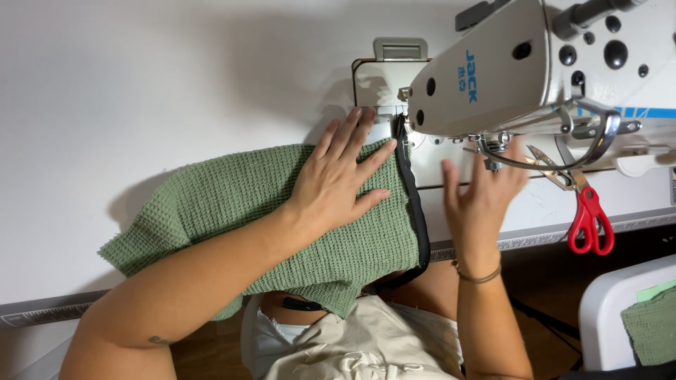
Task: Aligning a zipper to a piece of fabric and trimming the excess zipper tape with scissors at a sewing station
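Note:
A green waffle-weave cloth [211,204] lies on the white sewing table [141,91], with a black strap [415,204] running along its right edge up to the needle area of the white sewing machine [493,70]. My left hand [341,176] lies flat on the cloth, fingers spread, just left of the strap. My right hand [479,197] is raised beside the strap, under the machine head, fingers apart and holding nothing.
Red-handled scissors [588,214] lie on the table right of my right hand. A white bin [612,317] at the lower right holds more green cloth [651,331]. The table's front edge runs across the lower frame; my lap is below it.

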